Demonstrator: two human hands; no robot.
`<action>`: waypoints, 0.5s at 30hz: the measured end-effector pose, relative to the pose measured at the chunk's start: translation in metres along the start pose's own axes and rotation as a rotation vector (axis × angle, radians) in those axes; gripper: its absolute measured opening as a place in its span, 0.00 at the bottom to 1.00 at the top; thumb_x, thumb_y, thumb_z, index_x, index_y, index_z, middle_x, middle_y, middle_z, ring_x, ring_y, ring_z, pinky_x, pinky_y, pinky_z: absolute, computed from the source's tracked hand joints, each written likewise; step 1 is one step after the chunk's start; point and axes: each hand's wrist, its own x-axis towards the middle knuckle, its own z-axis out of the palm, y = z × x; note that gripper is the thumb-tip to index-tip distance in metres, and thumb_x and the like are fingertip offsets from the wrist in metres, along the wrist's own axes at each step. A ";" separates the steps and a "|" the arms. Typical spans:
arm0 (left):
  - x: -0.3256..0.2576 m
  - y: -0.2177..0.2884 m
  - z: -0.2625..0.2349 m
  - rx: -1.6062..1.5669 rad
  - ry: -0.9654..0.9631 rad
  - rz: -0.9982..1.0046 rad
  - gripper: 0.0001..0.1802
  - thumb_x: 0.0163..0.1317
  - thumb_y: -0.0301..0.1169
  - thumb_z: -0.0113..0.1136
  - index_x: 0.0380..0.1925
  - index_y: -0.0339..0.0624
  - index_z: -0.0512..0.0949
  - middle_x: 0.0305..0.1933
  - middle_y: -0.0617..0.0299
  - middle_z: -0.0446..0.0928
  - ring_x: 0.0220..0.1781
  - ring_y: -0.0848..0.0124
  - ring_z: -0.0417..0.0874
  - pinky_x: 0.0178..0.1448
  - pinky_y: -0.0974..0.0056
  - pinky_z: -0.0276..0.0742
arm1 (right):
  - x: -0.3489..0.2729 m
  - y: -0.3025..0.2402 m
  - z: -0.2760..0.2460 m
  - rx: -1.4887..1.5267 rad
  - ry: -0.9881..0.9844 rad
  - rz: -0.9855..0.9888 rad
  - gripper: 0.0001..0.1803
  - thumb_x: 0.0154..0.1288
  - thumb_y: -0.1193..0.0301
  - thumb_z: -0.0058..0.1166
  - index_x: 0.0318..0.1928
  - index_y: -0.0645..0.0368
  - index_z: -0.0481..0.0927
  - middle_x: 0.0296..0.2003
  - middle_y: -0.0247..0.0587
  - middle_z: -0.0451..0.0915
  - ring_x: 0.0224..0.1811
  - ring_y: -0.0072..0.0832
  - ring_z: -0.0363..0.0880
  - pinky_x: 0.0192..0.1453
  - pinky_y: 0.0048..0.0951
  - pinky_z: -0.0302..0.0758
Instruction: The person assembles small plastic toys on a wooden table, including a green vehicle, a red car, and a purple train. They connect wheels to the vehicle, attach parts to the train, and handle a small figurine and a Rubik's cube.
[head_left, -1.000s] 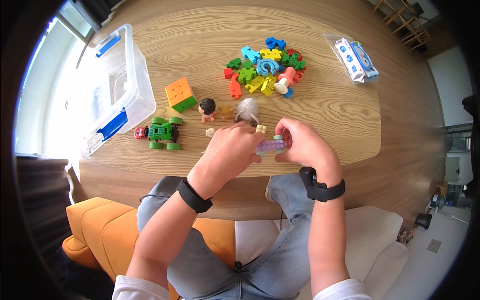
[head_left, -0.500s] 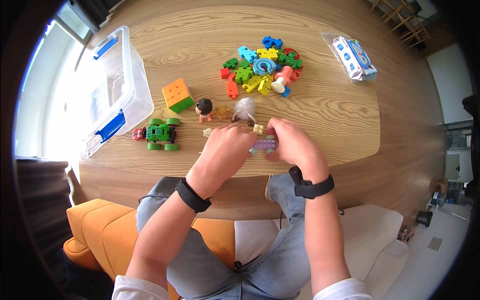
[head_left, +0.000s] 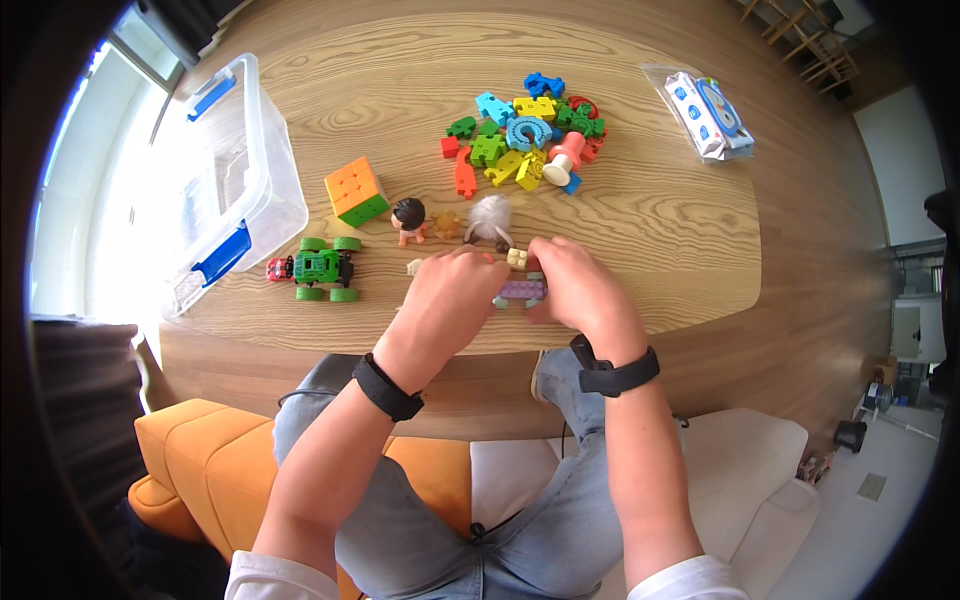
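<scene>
Both hands meet over the near middle of the wooden table point(head_left: 650, 230). My left hand point(head_left: 447, 300) and my right hand point(head_left: 575, 290) grip the two ends of a small purple toy block piece point(head_left: 520, 290) with pale green parts, held just above the tabletop. A small beige block point(head_left: 516, 258) sits at the top of the right hand's fingers. Just beyond the hands lie a fluffy grey-white toy point(head_left: 490, 217), a small doll figure with dark hair point(head_left: 408, 220) and a small tan piece point(head_left: 446, 224).
A pile of several colourful plastic blocks point(head_left: 525, 135) lies further back. A colour cube puzzle point(head_left: 357, 191) and a green toy tractor point(head_left: 320, 267) are to the left, beside a clear plastic bin with blue latches point(head_left: 215, 190). A wipes packet point(head_left: 708, 112) lies far right.
Both hands with the purple piece have shifted slightly toward the left and further onto the table; the other toys have not moved.
</scene>
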 end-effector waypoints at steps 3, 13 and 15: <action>0.000 0.000 -0.001 0.009 0.003 0.008 0.17 0.53 0.27 0.78 0.43 0.44 0.84 0.41 0.55 0.85 0.47 0.51 0.87 0.48 0.49 0.83 | 0.000 -0.001 0.000 -0.004 -0.005 -0.001 0.35 0.36 0.77 0.85 0.48 0.62 0.80 0.47 0.52 0.84 0.55 0.53 0.83 0.59 0.46 0.81; 0.000 0.002 -0.003 -0.010 -0.001 0.006 0.18 0.54 0.28 0.77 0.44 0.44 0.84 0.41 0.54 0.85 0.46 0.51 0.88 0.48 0.49 0.83 | 0.002 0.002 0.000 -0.005 -0.003 0.022 0.36 0.36 0.78 0.85 0.49 0.61 0.80 0.48 0.52 0.85 0.55 0.53 0.83 0.59 0.46 0.81; 0.001 0.002 -0.003 -0.010 -0.008 -0.001 0.18 0.54 0.28 0.77 0.45 0.44 0.84 0.41 0.54 0.85 0.46 0.50 0.87 0.48 0.48 0.83 | 0.002 0.004 0.001 0.013 -0.001 0.022 0.36 0.36 0.78 0.85 0.49 0.61 0.79 0.48 0.52 0.85 0.55 0.52 0.83 0.58 0.46 0.81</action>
